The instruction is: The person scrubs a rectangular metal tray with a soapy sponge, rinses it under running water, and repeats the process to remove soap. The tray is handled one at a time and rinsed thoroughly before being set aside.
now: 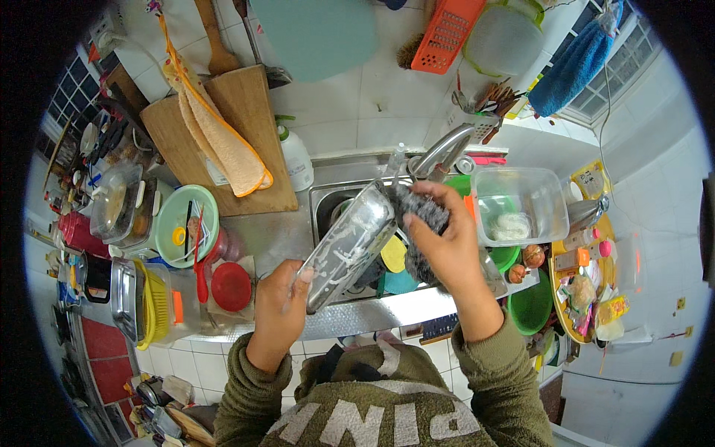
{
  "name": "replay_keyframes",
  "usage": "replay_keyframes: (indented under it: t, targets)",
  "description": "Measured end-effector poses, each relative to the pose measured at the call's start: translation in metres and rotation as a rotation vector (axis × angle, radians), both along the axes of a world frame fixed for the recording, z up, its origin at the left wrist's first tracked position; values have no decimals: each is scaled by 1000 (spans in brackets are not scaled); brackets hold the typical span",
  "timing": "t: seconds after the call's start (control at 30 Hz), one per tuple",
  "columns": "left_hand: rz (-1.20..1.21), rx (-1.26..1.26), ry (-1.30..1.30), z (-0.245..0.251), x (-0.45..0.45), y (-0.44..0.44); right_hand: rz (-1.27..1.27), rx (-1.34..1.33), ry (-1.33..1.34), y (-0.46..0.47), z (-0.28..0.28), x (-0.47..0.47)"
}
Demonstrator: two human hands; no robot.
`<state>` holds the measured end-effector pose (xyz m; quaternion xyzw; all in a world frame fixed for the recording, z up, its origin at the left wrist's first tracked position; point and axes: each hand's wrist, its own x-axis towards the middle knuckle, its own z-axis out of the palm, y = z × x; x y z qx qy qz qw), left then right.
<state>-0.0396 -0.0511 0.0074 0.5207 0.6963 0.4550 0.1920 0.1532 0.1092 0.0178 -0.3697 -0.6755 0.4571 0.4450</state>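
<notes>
My left hand (282, 313) grips one end of a shiny rectangular metal pan (352, 248), which is tilted over the sink (324, 207) and streaked with whitish suds. At the pan's far end, my right hand (447, 234) holds a dark grey mesh scrubbing cloth (424, 215), its lower part hanging down. Just above the cloth is the curved metal faucet (447, 148). Behind the pan, a yellow round item (394, 254) and a teal one (401, 282) show in the sink; other sink contents are partly hidden.
Right of the sink stands a clear plastic container (519, 207) with white netting inside. To the left are a light green basin (187, 223) with utensils, a red bowl (231, 286) and a yellow basket (153, 304). Wooden cutting boards (251, 139) lean on the wall near a white bottle (296, 159).
</notes>
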Motion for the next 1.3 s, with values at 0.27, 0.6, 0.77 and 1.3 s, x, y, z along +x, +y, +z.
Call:
replay_keyframes:
  t: [0.27, 0.6, 0.77, 1.3]
  targets:
    - [-88, -17, 34, 14, 4, 0, 55, 361, -154, 7, 15, 3]
    - [-73, 52, 147, 9, 16, 16, 152, 949, -400, -54, 24, -13]
    - [-90, 17, 114, 8, 11, 14, 74, 941, -417, -17, 28, -6]
    - [-66, 103, 161, 7, 4, 0, 30, 118, -162, 18, 13, -13]
